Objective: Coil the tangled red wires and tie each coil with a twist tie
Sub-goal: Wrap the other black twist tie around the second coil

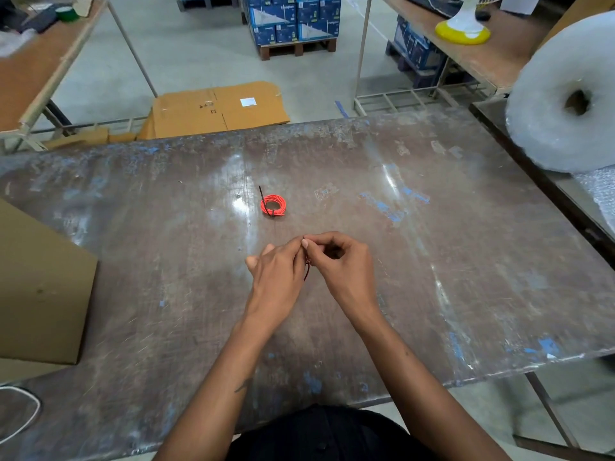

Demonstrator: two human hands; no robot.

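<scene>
Red coil (273, 205): tied, twelve o'clock of hands.
Left hand (276, 277), right hand (339, 264): fingertips pinched together on thin wire (307, 272).
Advice: keep loops even, tension light.

From here I see the table (432, 261) as a dark, worn sheet, scratched and flecked with blue, glossy enough to throw back white glare. The red wire coil (273, 205) has smooth, bright plastic sheathing, and a thin dark tie (262, 195) binds it. At my left the box (36, 287) is matt brown cardboard. The bubble wrap roll (562, 94) looks cloudy and dimpled.
</scene>
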